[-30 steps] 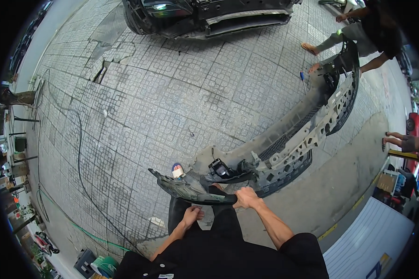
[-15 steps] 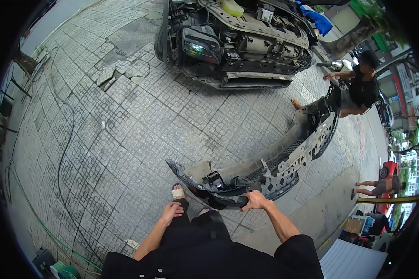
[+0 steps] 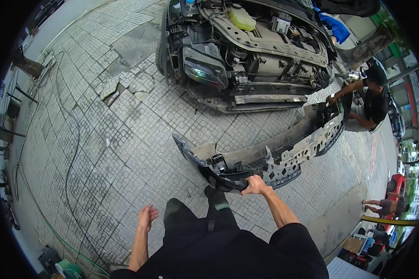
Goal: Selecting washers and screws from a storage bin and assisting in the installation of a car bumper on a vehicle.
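Observation:
A long dark car bumper [image 3: 284, 160] stretches diagonally from near my feet to the far right, its inner side with brackets and holes facing up. My right hand [image 3: 254, 184] grips its near edge, fingers curled around the black rim. Out to the left, my left hand [image 3: 147, 215] hangs free over the paving, empty with its fingers loosely extended. At the bumper's far end a co-worker [image 3: 370, 102] in a dark top bends down with hands at it. Beyond stands a car [image 3: 260, 60] whose front is stripped of its bumper, baring a headlight [image 3: 202, 69] and inner parts.
Patterned paving [image 3: 139, 162] covers the ground, with broken tiles [image 3: 111, 95] at the far left. A dark hose [image 3: 72, 153] and a green hose [image 3: 44, 218] run along the left. Another person [image 3: 388, 207] and a red car [image 3: 395, 183] are at the right.
My left hand has come off my leg and swung out to the left. The co-worker has bent lower toward the bumper's far end. My right hand keeps its grip.

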The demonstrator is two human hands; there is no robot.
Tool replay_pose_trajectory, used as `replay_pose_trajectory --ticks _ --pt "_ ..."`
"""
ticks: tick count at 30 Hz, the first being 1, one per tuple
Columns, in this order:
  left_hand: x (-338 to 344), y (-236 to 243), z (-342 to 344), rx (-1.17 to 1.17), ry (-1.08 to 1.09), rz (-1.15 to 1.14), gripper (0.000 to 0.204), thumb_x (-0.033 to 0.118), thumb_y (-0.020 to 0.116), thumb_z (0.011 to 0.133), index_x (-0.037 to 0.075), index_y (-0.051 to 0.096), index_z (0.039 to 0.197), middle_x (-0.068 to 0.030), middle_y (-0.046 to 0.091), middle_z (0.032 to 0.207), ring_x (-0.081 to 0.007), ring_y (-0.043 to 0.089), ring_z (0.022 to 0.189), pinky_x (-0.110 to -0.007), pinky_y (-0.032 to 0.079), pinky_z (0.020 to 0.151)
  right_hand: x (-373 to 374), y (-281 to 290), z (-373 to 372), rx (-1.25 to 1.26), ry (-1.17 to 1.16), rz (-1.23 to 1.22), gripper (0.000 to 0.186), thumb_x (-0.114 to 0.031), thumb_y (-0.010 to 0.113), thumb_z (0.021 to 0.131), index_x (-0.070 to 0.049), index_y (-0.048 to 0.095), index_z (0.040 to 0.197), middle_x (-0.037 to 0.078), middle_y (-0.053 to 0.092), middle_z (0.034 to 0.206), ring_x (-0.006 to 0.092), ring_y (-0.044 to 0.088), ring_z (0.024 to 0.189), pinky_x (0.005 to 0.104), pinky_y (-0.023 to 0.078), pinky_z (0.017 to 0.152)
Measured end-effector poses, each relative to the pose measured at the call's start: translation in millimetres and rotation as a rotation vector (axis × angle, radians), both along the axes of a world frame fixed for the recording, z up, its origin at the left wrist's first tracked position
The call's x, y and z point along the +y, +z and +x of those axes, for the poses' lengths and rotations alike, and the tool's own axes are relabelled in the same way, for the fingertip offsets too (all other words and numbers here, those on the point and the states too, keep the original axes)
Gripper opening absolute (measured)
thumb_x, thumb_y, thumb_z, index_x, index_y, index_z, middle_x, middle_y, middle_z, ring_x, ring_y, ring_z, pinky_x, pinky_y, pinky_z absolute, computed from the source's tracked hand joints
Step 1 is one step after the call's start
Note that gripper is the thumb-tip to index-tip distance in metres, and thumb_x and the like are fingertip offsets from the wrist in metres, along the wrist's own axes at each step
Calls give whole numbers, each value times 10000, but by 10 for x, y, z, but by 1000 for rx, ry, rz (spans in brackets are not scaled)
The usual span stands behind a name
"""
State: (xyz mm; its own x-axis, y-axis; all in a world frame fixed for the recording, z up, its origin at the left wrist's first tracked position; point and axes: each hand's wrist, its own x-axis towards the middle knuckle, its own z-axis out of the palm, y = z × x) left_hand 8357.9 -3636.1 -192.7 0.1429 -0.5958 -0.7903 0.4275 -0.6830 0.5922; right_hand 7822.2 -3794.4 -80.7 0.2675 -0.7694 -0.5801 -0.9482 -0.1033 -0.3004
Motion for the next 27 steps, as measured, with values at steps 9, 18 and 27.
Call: replay_pose_trajectory --ticks 9,18,27 --pt "-2650 802 -1417 145 -47 -190 494 392 600 1022 21 498 1331 -152 590 1200 -232 625 1082 -394 564 856 -1449 -104 131 -24 -68 53 584 -504 823 611 -28 759 943 251 722 876 408 705 895 450 551 883" --pt "-4954 498 -1927 95 46 -293 810 655 386 1022 -1 350 1495 -144 423 1524 -271 512 1272 -460 385 1089 -2823 -386 303 -26 -203 138 530 -473 787 678 -41 751 983 233 726 879 400 707 884 475 547 848" --pt "-5734 426 -1648 171 43 -294 669 544 378 1069 14 402 1476 -106 527 1407 -210 488 1299 -360 342 1127 -3098 -128 401 -68 -268 239 571 -394 823 705 -25 715 1127 219 727 864 364 711 889 439 541 853"
